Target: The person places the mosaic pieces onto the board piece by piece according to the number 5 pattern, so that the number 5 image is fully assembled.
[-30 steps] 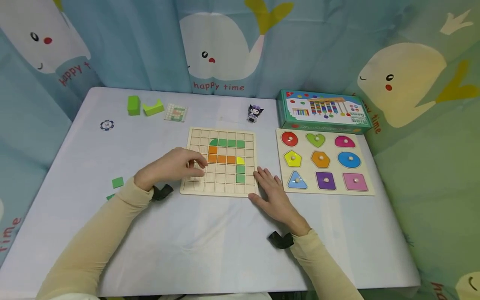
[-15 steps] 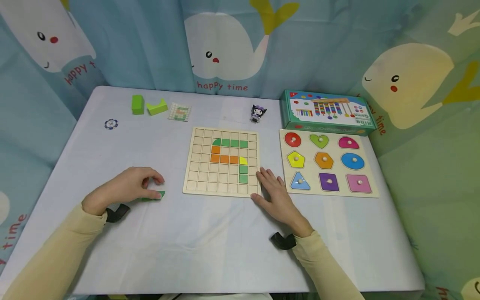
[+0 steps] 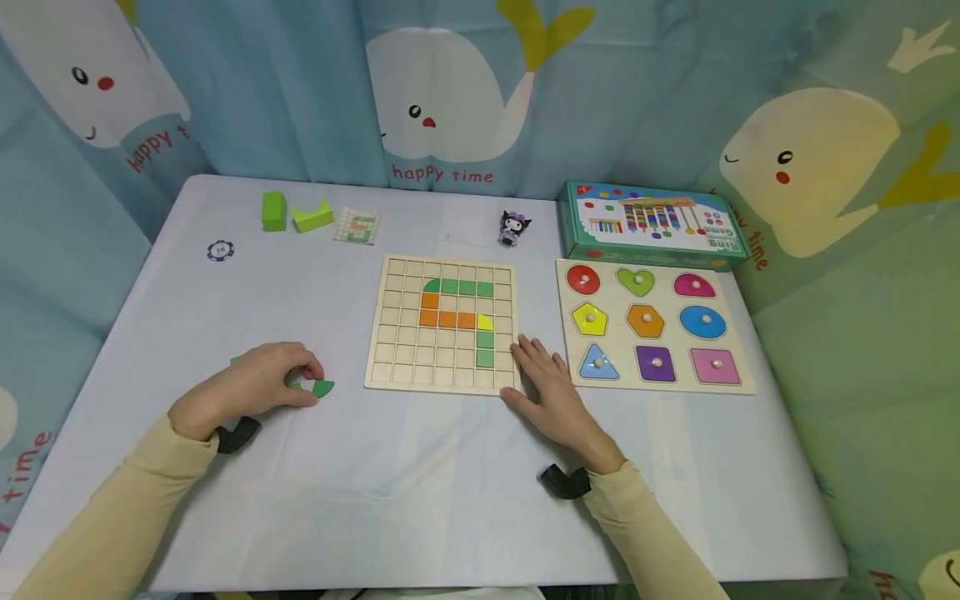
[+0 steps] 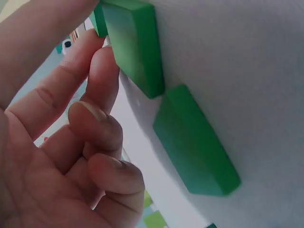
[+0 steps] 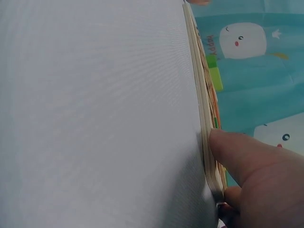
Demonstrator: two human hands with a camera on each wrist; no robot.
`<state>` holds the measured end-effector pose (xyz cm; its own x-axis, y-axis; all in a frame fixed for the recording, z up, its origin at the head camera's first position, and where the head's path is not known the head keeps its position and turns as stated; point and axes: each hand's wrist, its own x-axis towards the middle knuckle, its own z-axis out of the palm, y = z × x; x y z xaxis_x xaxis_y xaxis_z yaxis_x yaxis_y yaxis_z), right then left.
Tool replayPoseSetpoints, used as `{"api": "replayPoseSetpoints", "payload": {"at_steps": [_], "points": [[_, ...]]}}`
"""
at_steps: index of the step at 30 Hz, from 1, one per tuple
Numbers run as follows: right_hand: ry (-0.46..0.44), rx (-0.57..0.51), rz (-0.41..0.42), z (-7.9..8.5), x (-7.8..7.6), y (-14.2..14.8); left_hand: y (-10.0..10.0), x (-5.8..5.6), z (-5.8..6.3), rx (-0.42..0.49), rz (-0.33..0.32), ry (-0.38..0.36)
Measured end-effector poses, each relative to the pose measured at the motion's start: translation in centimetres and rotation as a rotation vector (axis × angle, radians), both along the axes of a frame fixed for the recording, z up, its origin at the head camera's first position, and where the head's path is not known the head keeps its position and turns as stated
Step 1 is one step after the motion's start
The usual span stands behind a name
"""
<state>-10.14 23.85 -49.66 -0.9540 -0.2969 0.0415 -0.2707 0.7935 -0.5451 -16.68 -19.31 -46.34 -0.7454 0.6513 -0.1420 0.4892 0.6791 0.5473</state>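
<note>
My left hand (image 3: 251, 382) is at the table left of the wooden grid board (image 3: 405, 367), thumb and forefinger pinching a round-edged green tile (image 3: 323, 389). In the left wrist view, two more thick green tiles, a nearer tile (image 4: 197, 142) and a farther tile (image 4: 137, 47), lie on the cloth by the fingertips (image 4: 102, 50), the other fingers curling loosely. Behind the wrist another green tile (image 3: 236, 360) peeks out. Green, orange and yellow tiles form a bent line on the board. My right hand (image 3: 551, 400) rests at the board's right edge with extended fingers; its thumb (image 5: 232, 147) touches the rim.
Right of the board lies a knob puzzle (image 3: 618, 300) of coloured shapes, with a green game box (image 3: 652, 225) behind it. Along the back are a figurine (image 3: 513, 227), a pattern card (image 3: 357, 226), a curved green block (image 3: 312, 218) and a tall green block (image 3: 273, 212). A chip (image 3: 221, 251) lies left.
My left hand has gone from over the board back to the green tiles at the left, its fingers now closer around one tile. The right hand has stayed at the board edge.
</note>
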Motion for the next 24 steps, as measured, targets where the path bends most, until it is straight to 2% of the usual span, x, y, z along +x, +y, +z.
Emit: {"api": "replayPoseSetpoints", "payload": {"at_steps": [4, 8, 14, 19, 24], "points": [[-0.008, 0.000, -0.007, 0.1, 0.0, 0.0, 0.8, -0.1, 0.3, -0.003, 0.012, 0.037], [-0.013, 0.011, -0.014, 0.2, -0.1, 0.0, 2.9, -0.4, 1.2, 0.023, 0.000, 0.063], [-0.020, 0.014, -0.018, 0.3, -0.1, 0.0, 8.7, -0.9, 2.0, 0.107, -0.127, 0.072], [-0.024, 0.012, -0.014, 0.3, -0.1, 0.0, 13.5, -1.1, 1.9, 0.135, -0.222, 0.115], [-0.030, 0.011, -0.014, 0.3, -0.1, 0.0, 17.0, -1.1, 1.5, 0.122, -0.276, 0.190]]}}
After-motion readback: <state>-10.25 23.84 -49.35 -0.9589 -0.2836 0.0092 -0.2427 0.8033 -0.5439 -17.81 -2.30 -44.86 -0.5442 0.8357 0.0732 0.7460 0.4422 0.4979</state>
